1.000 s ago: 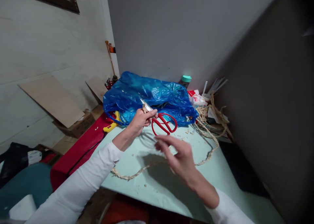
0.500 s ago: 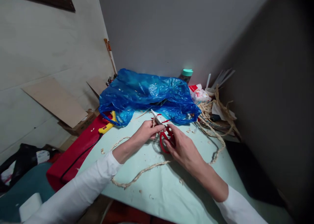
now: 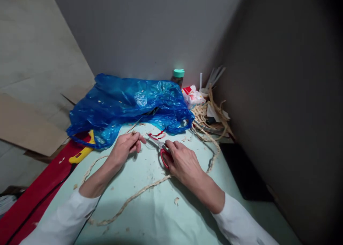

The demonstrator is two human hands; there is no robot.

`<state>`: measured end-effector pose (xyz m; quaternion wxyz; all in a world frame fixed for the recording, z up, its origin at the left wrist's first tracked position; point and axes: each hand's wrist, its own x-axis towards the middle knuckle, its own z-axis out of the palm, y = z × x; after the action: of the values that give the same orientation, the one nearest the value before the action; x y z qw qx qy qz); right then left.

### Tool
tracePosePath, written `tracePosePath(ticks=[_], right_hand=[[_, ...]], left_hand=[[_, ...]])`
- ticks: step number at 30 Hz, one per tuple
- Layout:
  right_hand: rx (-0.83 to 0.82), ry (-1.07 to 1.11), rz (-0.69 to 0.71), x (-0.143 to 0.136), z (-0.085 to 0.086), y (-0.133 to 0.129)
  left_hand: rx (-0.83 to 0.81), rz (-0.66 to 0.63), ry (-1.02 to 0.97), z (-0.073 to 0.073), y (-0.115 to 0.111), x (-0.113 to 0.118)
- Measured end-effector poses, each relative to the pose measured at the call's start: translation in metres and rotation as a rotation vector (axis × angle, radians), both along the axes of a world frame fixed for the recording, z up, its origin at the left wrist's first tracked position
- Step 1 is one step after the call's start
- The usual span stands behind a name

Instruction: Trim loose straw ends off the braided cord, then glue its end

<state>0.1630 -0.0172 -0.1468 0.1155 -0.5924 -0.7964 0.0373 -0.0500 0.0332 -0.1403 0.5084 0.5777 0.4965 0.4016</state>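
Observation:
My right hand (image 3: 184, 161) is closed around red-handled scissors (image 3: 164, 158), low over the pale green tabletop (image 3: 150, 209). Their blades point to the upper left, close to a thin red string (image 3: 158, 135). To the left, my left hand (image 3: 124, 150) pinches thumb against forefinger, and a small tan end shows at the tips. It appears to be part of the braided straw rope (image 3: 128, 202), which passes behind my left wrist. The rope loops across the table and runs under my right hand toward the bundle at right.
A crumpled blue plastic bag (image 3: 128, 98) lies at the back. Behind it stands a green-lidded jar (image 3: 178, 77). A straw bundle (image 3: 203, 116) and a black flat board (image 3: 243, 170) are at right. At left, a yellow-handled tool (image 3: 81, 155) rests near a red surface (image 3: 48, 191).
My hands have moved apart: the left has drawn away from the scissors, and the right has lowered them toward the table. The view has turned to the right.

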Motion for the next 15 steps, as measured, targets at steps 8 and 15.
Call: tracePosePath(ticks=[8,15], right_hand=[[0.05,-0.055,-0.001,-0.001,-0.005,-0.002],[0.119,-0.078,-0.073,0.017,0.01,0.008]], left_hand=[[-0.06,-0.18,0.145,-0.007,-0.015,0.017],[-0.029,-0.301,0.275,-0.007,-0.013,0.021]])
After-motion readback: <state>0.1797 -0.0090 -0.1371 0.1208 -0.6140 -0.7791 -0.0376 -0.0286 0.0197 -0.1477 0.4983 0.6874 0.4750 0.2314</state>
